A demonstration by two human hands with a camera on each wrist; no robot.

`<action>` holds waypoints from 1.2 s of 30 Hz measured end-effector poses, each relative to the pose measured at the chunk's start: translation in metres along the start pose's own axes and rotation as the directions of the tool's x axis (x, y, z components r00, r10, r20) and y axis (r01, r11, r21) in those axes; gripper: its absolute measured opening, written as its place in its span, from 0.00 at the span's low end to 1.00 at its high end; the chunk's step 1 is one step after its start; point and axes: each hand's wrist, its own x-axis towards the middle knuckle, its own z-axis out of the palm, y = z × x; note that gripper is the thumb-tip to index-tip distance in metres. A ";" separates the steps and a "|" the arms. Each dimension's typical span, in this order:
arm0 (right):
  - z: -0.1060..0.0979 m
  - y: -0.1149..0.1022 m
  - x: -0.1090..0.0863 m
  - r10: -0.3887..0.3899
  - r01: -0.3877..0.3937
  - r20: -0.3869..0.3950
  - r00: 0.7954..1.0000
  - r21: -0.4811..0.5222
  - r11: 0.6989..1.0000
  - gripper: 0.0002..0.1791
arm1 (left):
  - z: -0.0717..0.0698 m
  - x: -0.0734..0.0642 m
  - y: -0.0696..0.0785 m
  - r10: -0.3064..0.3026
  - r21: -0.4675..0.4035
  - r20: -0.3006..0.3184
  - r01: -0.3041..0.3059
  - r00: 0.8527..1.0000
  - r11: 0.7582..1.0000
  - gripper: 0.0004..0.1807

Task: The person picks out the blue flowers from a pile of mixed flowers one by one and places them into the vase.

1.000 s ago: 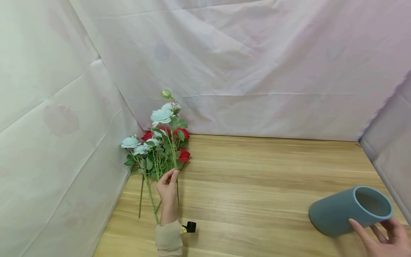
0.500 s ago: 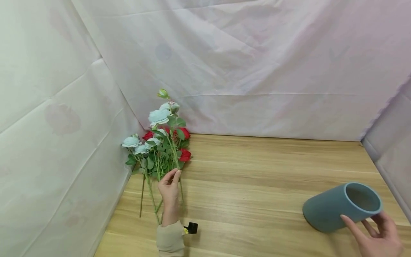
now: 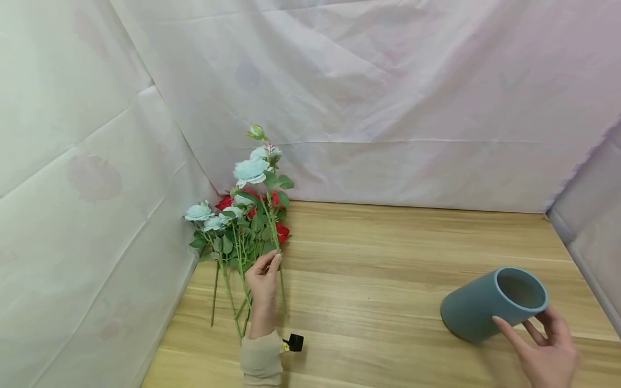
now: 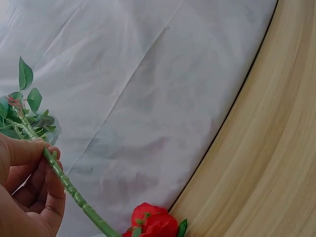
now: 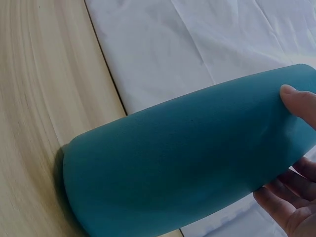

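My left hand [image 3: 262, 280] pinches the green stem [image 4: 74, 192] of a pale blue artificial flower [image 3: 251, 170] between thumb and fingers. This flower is raised above the others and has a small bud at its top. Over on the right, my right hand [image 3: 545, 345] grips a blue-grey cylindrical vase [image 3: 473, 310] near its rim. The vase leans, its mouth toward the right and its base low at the wooden table. In the right wrist view the thumb lies on one side of the vase [image 5: 187, 153] and the fingers on the other.
More pale blue flowers [image 3: 198, 212] and red roses [image 3: 282, 232] lie at the left back corner of the wooden table [image 3: 368, 269]. A black device [image 3: 296, 342] sits at the left wrist. Pale cloth walls [image 3: 339, 97] stand at the back and sides.
The right hand has brought the vase leftward and slightly farther back, still leaning. My left hand has shifted slightly right, and the pinched flower has risen a little.
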 end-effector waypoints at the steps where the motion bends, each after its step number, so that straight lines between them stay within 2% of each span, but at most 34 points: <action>1: 0.002 -0.001 -0.001 -0.006 0.006 0.013 1.000 0.005 1.000 0.39 | 0.001 0.000 0.001 -0.014 0.003 0.000 0.014 1.000 1.000 0.09; 6: 0.010 -0.004 -0.005 -0.064 0.064 0.071 0.995 0.003 0.998 0.40 | 0.005 -0.002 0.013 -0.014 -0.024 0.016 0.014 1.000 1.000 0.08; 10: 0.018 -0.006 -0.007 -0.091 0.097 0.117 0.989 -0.041 0.994 0.41 | 0.008 -0.004 0.025 -0.016 0.001 0.013 0.016 1.000 1.000 0.08; 14: 0.026 -0.008 -0.007 -0.062 0.072 0.161 0.985 -0.060 0.996 0.42 | 0.009 -0.004 0.028 -0.025 0.023 0.010 0.025 1.000 0.999 0.07; 17: 0.033 -0.008 -0.007 -0.084 0.097 0.191 0.978 -0.061 0.993 0.43 | 0.009 -0.004 0.027 -0.007 0.020 0.015 0.006 1.000 1.000 0.07; 21: 0.040 -0.006 -0.009 -0.198 0.219 0.221 0.955 -0.073 0.973 0.44 | 0.009 -0.004 0.025 0.013 0.006 0.022 -0.014 1.000 1.000 0.07; 25: 0.048 -0.006 -0.010 -0.273 0.291 0.240 0.932 -0.041 0.956 0.44 | 0.009 -0.004 0.025 -0.006 0.000 0.020 0.006 1.000 1.000 0.07; 28: 0.054 -0.007 -0.010 -0.278 0.296 0.263 0.924 -0.031 0.955 0.44 | 0.009 -0.004 0.025 -0.018 -0.010 0.014 0.018 1.000 1.000 0.07; 32: 0.062 -0.007 -0.010 -0.269 0.290 0.302 0.915 -0.027 0.957 0.45 | 0.010 -0.004 0.024 0.004 -0.037 0.020 -0.004 1.000 0.999 0.07; 36: 0.072 -0.007 -0.009 -0.314 0.328 0.339 0.887 0.016 0.945 0.45 | 0.011 -0.004 0.022 0.021 -0.051 0.033 -0.019 0.999 0.999 0.07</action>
